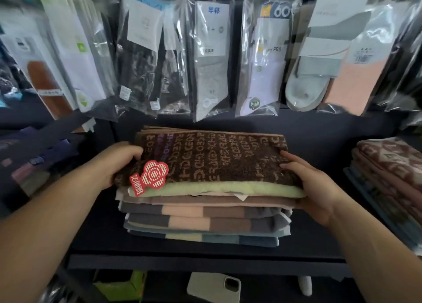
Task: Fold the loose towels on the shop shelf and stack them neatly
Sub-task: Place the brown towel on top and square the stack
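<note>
A stack of folded towels [205,220] stands on the dark shelf [205,260]. On top lies a folded brown towel [212,158] with tan lettering, a pale green underside and a red flower-shaped tag [153,174]. My left hand [116,163] grips the brown towel's left end, fingers tucked under it. My right hand [306,186] holds the right end of the top layers, thumb on the brown towel and fingers curled under the edge. Below are striped towels in grey, peach, brown and blue.
Packaged socks [212,58] hang in a row above the shelf, close over the back of the stack. Another pile of folded reddish patterned towels [392,165] sits at the right. Folded dark goods [34,161] lie left. A phone case [214,285] lies below the shelf.
</note>
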Motion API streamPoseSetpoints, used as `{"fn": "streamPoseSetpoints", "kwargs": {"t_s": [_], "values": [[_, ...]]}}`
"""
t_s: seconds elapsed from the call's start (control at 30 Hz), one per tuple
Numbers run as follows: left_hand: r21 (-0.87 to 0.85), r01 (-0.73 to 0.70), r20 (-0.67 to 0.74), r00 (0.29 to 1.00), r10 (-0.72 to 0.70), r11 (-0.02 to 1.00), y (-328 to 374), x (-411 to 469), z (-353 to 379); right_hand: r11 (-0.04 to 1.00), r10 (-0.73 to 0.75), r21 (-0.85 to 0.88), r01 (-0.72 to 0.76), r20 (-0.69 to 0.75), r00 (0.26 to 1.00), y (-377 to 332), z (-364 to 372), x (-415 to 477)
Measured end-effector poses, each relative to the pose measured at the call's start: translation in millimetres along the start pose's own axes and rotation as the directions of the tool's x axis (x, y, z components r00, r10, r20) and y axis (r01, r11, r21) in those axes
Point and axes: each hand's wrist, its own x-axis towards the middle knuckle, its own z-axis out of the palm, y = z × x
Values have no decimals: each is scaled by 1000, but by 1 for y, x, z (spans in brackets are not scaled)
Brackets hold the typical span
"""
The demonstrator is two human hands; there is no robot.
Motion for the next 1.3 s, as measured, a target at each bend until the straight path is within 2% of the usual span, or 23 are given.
{"fn": "streamPoseSetpoints", "kwargs": {"t_s": [0.13,0.2,0.33,0.43,0.5,0.53,0.6,0.67,0.73,0.9,1.13,1.3], "values": [[-35,97,81,992,-94,995,-3,2,-21,1000,-19,-4,19,1,1000,3,20,0],[-11,68,108,992,-67,998,-4,13,-33,1000,-24,3,24,8,1000,4,35,1],[82,-81,-117,989,90,993,-13,53,-48,997,-52,59,54,-38,998,10,67,9],[83,-67,-282,955,88,994,-17,74,-55,992,-79,87,88,-93,992,10,83,21],[-28,-90,-401,914,71,996,-23,71,-58,989,-106,89,116,-110,988,8,87,26],[-185,-130,-433,901,38,974,-30,64,-57,987,-126,82,136,-119,985,8,86,28],[-490,-189,-400,916,-27,851,-49,34,-49,977,-184,73,198,-166,969,13,84,26],[-562,-207,-367,930,-17,801,-72,4,-38,955,-252,97,282,-243,937,24,83,17],[-560,-175,-317,948,-14,809,-93,-17,-25,932,-289,143,333,-264,920,40,84,7],[-510,-272,-360,929,85,816,-120,-23,1,972,-188,102,213,-209,960,79,100,15],[-307,-397,-445,863,238,865,-108,20,16,942,-300,118,315,-130,945,64,105,73],[-196,-411,-444,847,293,890,-109,28,13,931,-365,-33,363,-112,924,78,104,76]]}}
